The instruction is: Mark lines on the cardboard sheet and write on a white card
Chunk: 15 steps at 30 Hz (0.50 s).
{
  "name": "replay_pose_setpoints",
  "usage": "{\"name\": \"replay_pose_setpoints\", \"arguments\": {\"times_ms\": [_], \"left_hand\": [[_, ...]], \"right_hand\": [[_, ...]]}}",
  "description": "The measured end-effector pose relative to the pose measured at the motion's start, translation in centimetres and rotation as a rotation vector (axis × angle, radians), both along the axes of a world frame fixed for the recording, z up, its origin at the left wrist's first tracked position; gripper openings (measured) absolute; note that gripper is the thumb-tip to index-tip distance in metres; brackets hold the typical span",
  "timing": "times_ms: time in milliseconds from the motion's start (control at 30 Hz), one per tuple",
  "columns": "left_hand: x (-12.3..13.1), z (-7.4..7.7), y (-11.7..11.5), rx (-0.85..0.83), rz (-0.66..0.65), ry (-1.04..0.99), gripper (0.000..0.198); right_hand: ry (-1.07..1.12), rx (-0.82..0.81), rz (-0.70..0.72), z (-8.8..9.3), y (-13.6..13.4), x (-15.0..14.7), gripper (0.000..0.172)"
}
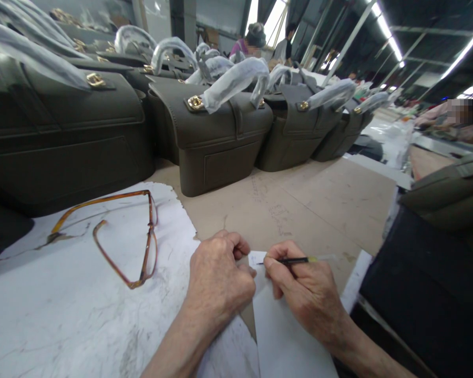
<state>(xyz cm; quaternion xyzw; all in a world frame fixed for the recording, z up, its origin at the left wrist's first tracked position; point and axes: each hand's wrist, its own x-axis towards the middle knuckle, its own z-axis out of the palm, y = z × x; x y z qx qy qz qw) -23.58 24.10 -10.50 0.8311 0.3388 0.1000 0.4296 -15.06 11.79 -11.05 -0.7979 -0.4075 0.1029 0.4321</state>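
Note:
My right hand [309, 294] grips a slim dark pen [294, 260] with a yellowish back end. Its tip rests at a small white paper slip [256, 258] that bears faint marks. At the slip's left edge, my left hand [220, 275] is closed, with curled fingers and the thumb beside the slip. A larger white sheet [287, 336] lies beneath the right hand. Brown-framed glasses [146, 252] lie with their arms unfolded on a worn white paper [82, 294] to the left.
Several dark olive handbags [224, 136] with plastic-wrapped handles line the back of the brown table covering [311, 194]. At the right are a black panel [429, 283] and another dark bag [457, 184]. People [252, 42] work in the background.

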Motion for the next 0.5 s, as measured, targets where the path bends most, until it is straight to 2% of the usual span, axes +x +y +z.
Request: {"name": "replay_pose_setpoints", "arguments": {"times_ms": [500], "left_hand": [[0.04, 0.01, -0.10, -0.022, 0.003, -0.009, 0.015]], "right_hand": [[-0.008, 0.003, -0.020, 0.36, 0.31, 0.00, 0.026]]}}
